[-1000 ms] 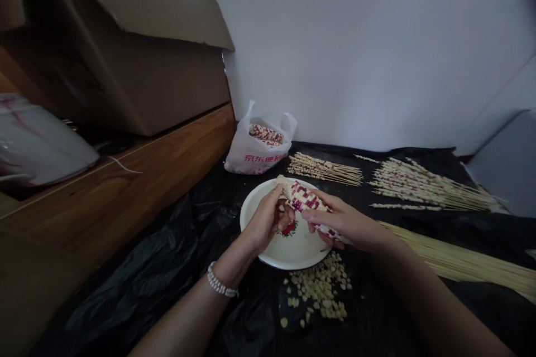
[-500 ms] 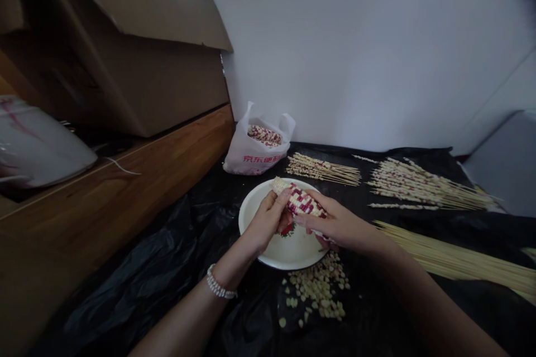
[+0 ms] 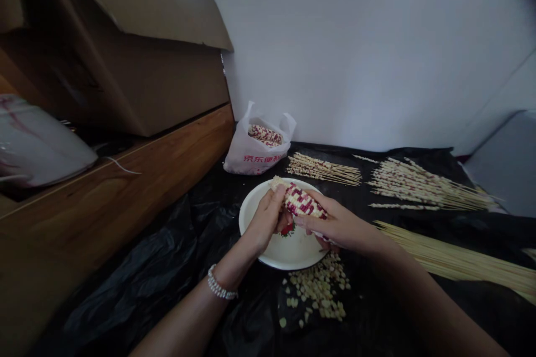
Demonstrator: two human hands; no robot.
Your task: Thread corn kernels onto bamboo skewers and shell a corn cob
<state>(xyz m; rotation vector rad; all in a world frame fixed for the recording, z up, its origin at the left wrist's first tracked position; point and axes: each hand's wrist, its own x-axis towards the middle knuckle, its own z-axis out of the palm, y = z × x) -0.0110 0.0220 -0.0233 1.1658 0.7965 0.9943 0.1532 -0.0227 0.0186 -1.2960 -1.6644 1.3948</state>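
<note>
An ear of corn (image 3: 304,202) with white and dark red kernels is held over a white enamel bowl (image 3: 250,205), tilted down to the right. My left hand (image 3: 268,215) is closed round its upper left end, where bare pale cob shows and the thumb presses at the kernels. My right hand (image 3: 335,223) wraps the lower right end. Inside the bowl a red printed pattern shows below the fingers. Loose kernels (image 3: 320,290) lie heaped on the black plastic sheet just in front of the bowl.
A white plastic bag (image 3: 255,156) of corn stands behind the bowl. Skewers threaded with kernels (image 3: 410,181) and a shorter bundle (image 3: 320,168) lie behind right; bare sticks (image 3: 456,256) lie at right. A cardboard box (image 3: 159,78) and a white bucket (image 3: 42,142) stand left.
My left thumb has shifted slightly up and left along the corn. Both hands keep their hold, and the rest looks the same.
</note>
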